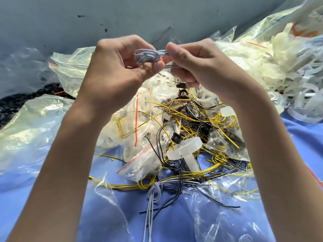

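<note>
A small coil of thin grey wire point(146, 55) is gripped in the curled fingers of the left hand point(120, 67). Its loose end is pinched by the right hand point(197, 65), above the middle of the blue cloth point(104, 215).

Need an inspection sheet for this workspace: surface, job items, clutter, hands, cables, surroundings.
Surface: blue cloth, largely covered by the pile.
Job's things: small coil of grey wire, held up above the pile between both hands.
Clutter: clear plastic bags, some with red seal strips; white plastic fitting lying on the wires; pale plastic strips heaped at the right.
Hands: left hand grips the coil; right hand pinches the wire beside it.
Cables: yellow wires and black wires tangled in the middle; loose grey wires nearer the person.
Surroundings: grey wall behind, with dark marks.
</note>
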`<state>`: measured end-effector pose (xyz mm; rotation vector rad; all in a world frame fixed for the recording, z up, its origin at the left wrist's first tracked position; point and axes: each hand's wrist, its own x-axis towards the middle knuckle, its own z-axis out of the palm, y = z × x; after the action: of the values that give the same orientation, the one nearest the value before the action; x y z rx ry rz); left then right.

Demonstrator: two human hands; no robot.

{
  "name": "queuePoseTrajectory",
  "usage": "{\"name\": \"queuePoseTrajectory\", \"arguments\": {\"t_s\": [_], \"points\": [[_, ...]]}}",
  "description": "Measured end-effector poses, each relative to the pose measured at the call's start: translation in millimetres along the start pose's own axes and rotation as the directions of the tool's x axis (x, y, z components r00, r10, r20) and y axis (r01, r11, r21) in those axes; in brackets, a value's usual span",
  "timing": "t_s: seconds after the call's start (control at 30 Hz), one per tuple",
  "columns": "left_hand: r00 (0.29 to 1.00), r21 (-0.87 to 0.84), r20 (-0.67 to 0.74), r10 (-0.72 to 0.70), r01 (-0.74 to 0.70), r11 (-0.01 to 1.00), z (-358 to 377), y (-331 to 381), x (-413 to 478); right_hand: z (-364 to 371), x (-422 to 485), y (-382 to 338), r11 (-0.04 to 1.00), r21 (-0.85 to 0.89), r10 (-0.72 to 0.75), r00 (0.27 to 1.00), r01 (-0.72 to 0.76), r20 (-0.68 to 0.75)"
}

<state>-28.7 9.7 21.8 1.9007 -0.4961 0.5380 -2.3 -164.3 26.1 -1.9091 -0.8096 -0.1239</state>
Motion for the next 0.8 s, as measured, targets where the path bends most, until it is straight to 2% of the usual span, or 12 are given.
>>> {"name": "queuePoseTrajectory", "arguments": {"t_s": [0.13,0.23,0.3,0.4,0.5,0.63,0.8], "points": [[0.986,0.310,0.111,-0.121,0.082,0.947,-10,-10,2,-5,1,2,0.974,-0.227,-0.007,1.000,0.001,-0.025],[0.936,0.592,0.157,-0.316,0.167,0.789,-16,-21,3,-3,1,4,0.948,-0.317,0.029,1.000,-0.027,0.001],[0.905,0.712,0.187,-0.382,0.143,0.687,-15,-24,3,0,2,5,0.944,-0.329,0.053,0.998,-0.040,0.033],[0.879,0.735,0.210,-0.428,0.147,0.662,-13,-24,0,7,2,7,0.931,-0.363,0.071,0.993,-0.030,0.099],[0.899,0.739,0.166,-0.405,0.158,0.655,-13,-22,0,13,2,9,0.932,-0.360,0.091,0.985,-0.033,0.147],[0.930,0.689,0.141,-0.340,0.155,0.708,-17,-21,2,14,4,11,0.923,-0.379,0.115,0.986,-0.060,0.123],[0.975,0.622,0.035,-0.221,0.152,0.768,-26,-10,2,11,6,12,0.905,-0.418,0.111,0.992,-0.078,0.054]]}}
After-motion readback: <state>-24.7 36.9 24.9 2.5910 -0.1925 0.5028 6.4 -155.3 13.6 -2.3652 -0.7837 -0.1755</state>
